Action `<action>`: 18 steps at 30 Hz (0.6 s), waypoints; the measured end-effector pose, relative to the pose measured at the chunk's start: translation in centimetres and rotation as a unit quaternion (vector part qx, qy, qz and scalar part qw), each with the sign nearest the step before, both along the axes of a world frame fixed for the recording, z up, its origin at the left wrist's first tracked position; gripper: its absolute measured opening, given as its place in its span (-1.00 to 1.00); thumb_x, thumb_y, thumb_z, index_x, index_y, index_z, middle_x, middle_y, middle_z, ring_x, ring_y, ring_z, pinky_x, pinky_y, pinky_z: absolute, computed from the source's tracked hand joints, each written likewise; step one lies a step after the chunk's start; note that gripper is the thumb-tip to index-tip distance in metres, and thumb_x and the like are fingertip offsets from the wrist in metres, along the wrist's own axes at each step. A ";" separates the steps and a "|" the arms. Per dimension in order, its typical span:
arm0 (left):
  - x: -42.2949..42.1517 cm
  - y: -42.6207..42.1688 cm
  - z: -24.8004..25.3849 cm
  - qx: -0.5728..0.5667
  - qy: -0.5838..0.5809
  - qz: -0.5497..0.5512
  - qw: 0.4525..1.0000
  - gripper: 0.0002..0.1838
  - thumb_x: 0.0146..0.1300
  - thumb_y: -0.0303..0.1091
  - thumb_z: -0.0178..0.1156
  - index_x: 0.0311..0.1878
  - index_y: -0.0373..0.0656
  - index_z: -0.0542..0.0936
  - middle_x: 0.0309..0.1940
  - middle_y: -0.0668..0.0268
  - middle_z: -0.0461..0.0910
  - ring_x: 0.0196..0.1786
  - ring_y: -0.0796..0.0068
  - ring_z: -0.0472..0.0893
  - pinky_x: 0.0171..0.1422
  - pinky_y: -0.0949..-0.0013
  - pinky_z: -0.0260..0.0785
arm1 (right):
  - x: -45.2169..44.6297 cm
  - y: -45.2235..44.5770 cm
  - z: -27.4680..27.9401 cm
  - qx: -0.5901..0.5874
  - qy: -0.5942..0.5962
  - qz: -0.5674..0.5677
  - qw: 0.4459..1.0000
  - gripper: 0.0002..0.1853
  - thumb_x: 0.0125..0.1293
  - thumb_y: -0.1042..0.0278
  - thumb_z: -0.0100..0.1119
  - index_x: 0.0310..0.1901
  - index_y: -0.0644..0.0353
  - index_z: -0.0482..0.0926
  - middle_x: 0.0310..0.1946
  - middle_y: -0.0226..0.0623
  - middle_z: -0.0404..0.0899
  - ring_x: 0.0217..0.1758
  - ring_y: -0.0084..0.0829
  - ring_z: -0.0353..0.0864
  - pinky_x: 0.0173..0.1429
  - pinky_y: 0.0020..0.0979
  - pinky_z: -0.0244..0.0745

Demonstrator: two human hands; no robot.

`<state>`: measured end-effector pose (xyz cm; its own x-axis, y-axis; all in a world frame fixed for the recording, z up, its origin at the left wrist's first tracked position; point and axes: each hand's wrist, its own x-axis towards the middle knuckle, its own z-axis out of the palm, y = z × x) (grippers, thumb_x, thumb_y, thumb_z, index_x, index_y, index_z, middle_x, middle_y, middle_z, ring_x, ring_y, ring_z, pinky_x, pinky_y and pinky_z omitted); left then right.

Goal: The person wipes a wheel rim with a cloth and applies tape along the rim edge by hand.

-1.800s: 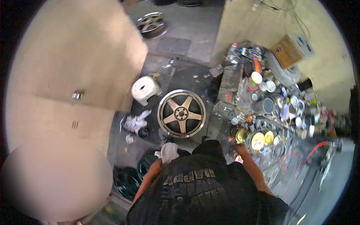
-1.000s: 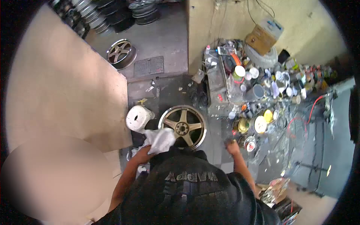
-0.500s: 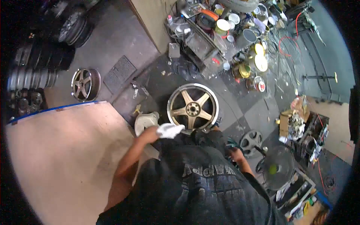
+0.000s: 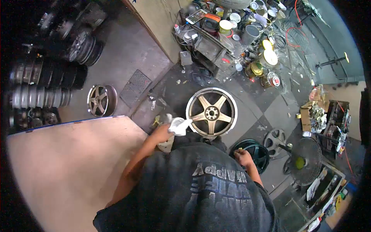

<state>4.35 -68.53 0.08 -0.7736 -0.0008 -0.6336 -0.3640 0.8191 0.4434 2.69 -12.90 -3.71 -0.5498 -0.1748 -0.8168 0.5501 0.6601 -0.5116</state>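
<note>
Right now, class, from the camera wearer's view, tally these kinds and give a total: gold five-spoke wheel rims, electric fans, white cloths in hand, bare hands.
Gold five-spoke wheel rims: 2
Electric fan: 1
White cloth in hand: 1
Bare hands, left and right: 2
Total: 6

Dim corners, brighter lower-left panel (image 4: pixel 77 154), soft shadows, curved fisheye edges, slight blur

Dark shirt (image 4: pixel 185 193), lower center of frame: "HAPPY" legible, printed upside down. Lines of lettering below that word: not fully readable.
</note>
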 end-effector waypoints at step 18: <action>-7.8 1.0 3.8 0.078 -0.086 0.001 0.993 -0.41 0.38 -0.22 0.40 0.21 -0.37 0.30 -0.13 -0.12 0.79 0.00 -0.09 0.80 0.13 0.00 0.61 | 8.4 -10.4 -4.7 0.045 0.163 -0.108 0.980 -0.71 0.55 0.14 0.26 -0.07 0.24 0.59 -0.19 0.07 0.71 -0.07 0.04 0.73 0.09 -0.08 0.58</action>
